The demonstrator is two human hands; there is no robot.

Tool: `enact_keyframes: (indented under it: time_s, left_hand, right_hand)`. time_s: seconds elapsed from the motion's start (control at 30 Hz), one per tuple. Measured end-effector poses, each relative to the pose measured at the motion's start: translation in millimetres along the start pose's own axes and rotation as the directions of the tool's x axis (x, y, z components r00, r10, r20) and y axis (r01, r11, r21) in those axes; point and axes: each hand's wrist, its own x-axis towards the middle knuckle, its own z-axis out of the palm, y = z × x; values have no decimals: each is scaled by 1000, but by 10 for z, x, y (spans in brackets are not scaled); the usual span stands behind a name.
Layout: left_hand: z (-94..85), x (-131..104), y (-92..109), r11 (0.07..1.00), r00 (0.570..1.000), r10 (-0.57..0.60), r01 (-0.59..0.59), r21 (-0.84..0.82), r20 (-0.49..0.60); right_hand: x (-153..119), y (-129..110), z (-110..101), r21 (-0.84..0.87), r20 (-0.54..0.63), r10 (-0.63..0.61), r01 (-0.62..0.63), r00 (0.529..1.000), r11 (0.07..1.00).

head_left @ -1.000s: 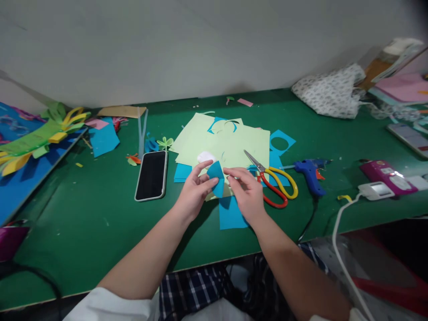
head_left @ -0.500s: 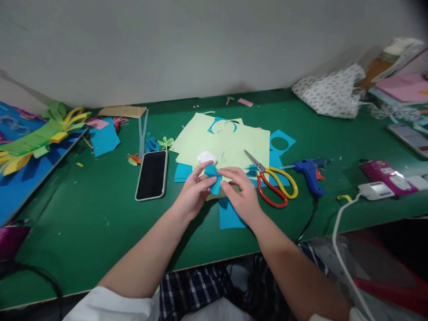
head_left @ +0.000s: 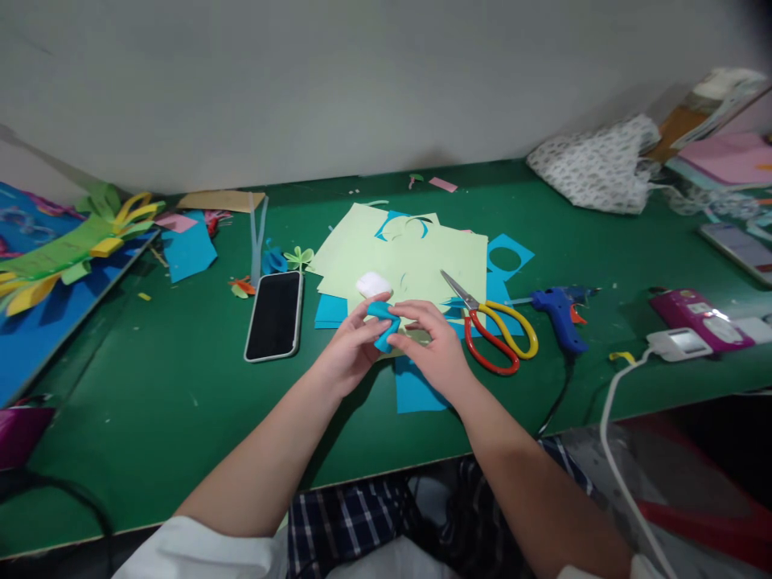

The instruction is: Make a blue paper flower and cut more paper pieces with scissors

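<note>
A small folded piece of blue paper (head_left: 386, 324) is held up between both my hands, over the front of a pile of pale green sheets (head_left: 416, 257). My left hand (head_left: 350, 344) pinches its left side between thumb and fingers. From the right, my right hand (head_left: 434, 346) grips its edge with fingertips and thumb. Just beyond my fingers lies a white rounded object (head_left: 372, 284), its kind unclear. Scissors (head_left: 491, 326) with one red and one yellow handle rest partly on the sheets, right of my right hand.
A blue glue gun (head_left: 560, 315) lies right of the scissors, its cord running off the front edge. To the left are a phone (head_left: 274, 316) and paper flowers (head_left: 297, 257). A blue board (head_left: 36, 334) with a paper wreath stands far left; a patterned bag (head_left: 594, 165) sits back right.
The blue paper has been bent further, its lower part now curled and folded between my fingers. My right thumb has shifted slightly left and down. The things on the table stay put.
</note>
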Motion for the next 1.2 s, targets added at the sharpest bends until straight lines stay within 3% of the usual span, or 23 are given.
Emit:
enact_keyframes:
  time_s: [0.5,0.77,1.2]
  left_hand:
    - [41,-8,39,997,997,34,-29,68,-72]
    - [31,18,22,998,988,46,-39,48,-148]
    - [-3,41,6,996,989,51,-40,77,-138]
  right_hand:
    - [-9,85,9,-199,-59,-76,63,995,978]
    - [7,35,-12,-162,-115,-65,46,991,986]
    - [5,39,-24,-121,-113,-49,35,992,992]
